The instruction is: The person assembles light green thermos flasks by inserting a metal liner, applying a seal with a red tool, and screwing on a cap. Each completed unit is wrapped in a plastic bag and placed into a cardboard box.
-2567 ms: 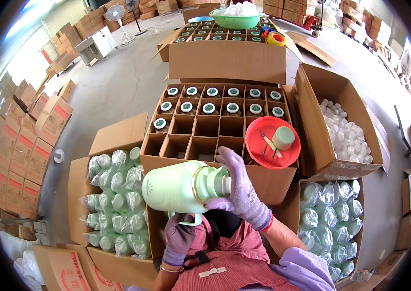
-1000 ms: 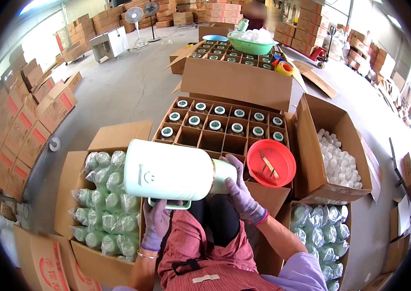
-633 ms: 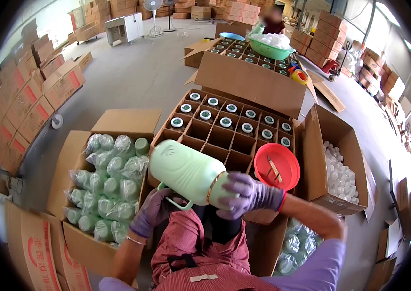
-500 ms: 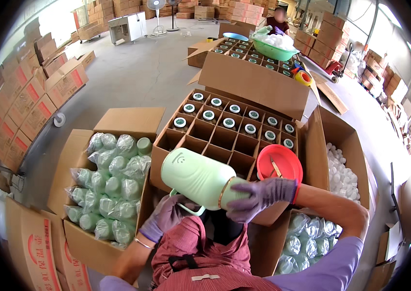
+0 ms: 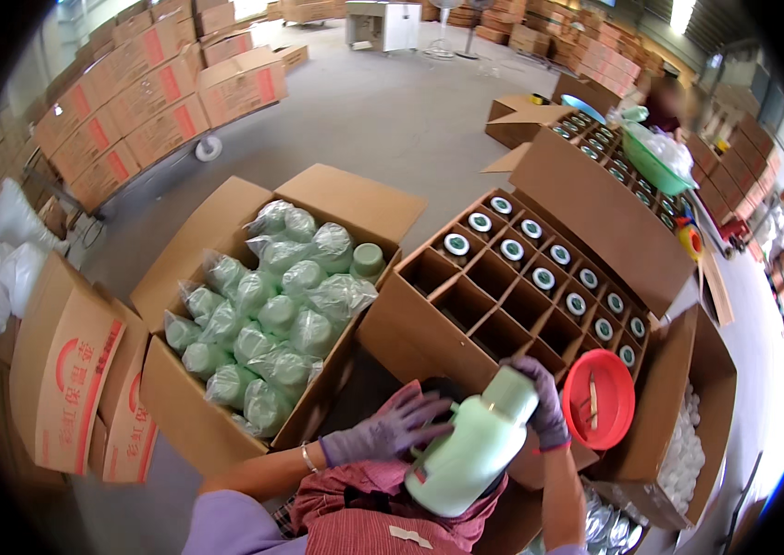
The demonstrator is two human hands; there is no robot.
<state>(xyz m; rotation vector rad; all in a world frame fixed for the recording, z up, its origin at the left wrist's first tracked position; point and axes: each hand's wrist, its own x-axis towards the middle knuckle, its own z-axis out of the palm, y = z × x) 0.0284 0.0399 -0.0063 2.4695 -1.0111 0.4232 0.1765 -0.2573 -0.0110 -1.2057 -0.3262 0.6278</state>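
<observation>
A pale green thermos flask point(image 5: 470, 453) leans on my lap, its cup-shaped lid point(image 5: 510, 395) uppermost and tilted to the right. My right hand point(image 5: 542, 404), in a purple-grey glove, is closed round the lid's far right side. My left hand point(image 5: 392, 429), gloved alike, has its fingers spread beside the flask's handle side; whether its fingertips touch is unclear. Before me stands a divided carton point(image 5: 419, 319) with white-capped bottle-like pieces in many compartments. A red bowl point(image 5: 618, 407) with a small tool point(image 5: 593, 400) inside sits at its near right corner.
To the left, an open carton point(image 5: 170, 393) holds several pale green, plastic-wrapped cups point(image 5: 278, 315). At right, another carton point(image 5: 711, 370) contains small white pieces point(image 5: 683, 462). A green basin point(image 5: 658, 162) rests on a farther divided carton, near another person point(image 5: 665, 102). Stacked boxes point(image 5: 165, 120) stand on a trolley.
My view has swung left. The flask has gone from lying sideways to leaning lid-up on my lap. My left hand has let go of its handle; my right still grips the lid end.
</observation>
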